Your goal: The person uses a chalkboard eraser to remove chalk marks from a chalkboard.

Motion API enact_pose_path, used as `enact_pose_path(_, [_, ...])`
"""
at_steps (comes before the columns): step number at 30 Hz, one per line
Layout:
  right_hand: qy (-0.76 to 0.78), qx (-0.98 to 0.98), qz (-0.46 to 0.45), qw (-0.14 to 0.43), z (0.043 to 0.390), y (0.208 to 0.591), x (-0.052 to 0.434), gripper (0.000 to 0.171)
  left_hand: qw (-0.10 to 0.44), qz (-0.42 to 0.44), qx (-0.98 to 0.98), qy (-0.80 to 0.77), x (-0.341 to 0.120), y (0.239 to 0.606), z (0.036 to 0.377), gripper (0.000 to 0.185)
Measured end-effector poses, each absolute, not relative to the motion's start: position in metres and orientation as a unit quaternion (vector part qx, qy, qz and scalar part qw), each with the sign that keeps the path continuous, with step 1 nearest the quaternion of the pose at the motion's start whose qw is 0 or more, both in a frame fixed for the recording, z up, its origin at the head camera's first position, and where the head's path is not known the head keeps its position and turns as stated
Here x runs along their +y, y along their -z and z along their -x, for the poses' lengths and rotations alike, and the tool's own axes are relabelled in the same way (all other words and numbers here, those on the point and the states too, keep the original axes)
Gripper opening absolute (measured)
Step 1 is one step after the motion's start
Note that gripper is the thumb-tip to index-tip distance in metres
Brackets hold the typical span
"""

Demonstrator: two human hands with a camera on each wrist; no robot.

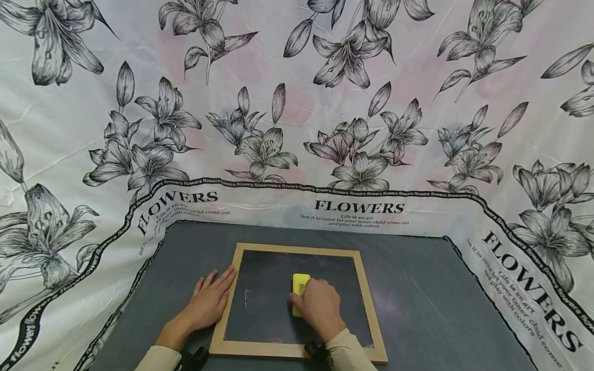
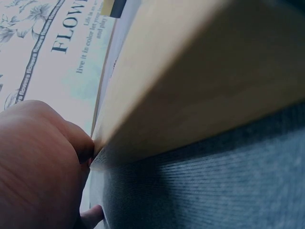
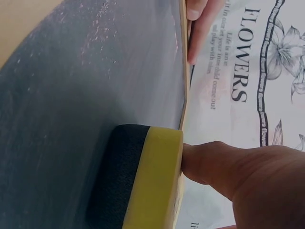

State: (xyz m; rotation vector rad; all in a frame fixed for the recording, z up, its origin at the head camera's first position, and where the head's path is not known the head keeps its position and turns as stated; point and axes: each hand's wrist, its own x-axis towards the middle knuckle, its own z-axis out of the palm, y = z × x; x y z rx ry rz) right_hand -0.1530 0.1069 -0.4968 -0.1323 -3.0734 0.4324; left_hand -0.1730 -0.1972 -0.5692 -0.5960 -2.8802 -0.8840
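A small chalkboard with a pale wooden frame lies flat on a dark grey mat. My right hand grips a yellow eraser with a dark felt underside, pressed on the board's dark surface. A faint chalk mark shows left of the eraser. My left hand lies flat with straight fingers against the frame's left edge. Two fingers of that hand appear past the frame's edge in the right wrist view.
The grey mat sits inside a white cloth backdrop printed with black lilies and the word FLOWERS, rising behind and on both sides. Bare mat stretches to the right of the board.
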Motion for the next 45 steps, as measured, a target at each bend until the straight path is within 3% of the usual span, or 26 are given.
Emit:
enact_pose_path(17, [-0.131, -0.991, 0.022, 0.017, 0.152, 0.497, 0.089, 0.053, 0.032, 0.189, -0.939, 0.286, -0.196, 0.572, 0.173, 0.057])
enact_pose_path(25, [-0.129, -0.991, 0.01, 0.015, 0.154, 0.497, 0.081, 0.054, -0.017, 0.179, -0.95, 0.256, -0.192, 0.547, 0.166, 0.057])
enact_pose_path(34, [-0.129, -0.992, -0.002, 0.017, 0.156, 0.499, 0.073, 0.053, 0.032, 0.195, -0.938, 0.284, -0.194, 0.557, 0.168, 0.054])
enact_pose_path(45, [-0.129, -0.991, -0.015, 0.023, 0.156, 0.499, 0.062, 0.051, 0.054, 0.201, -0.933, 0.293, -0.196, 0.569, 0.17, 0.055])
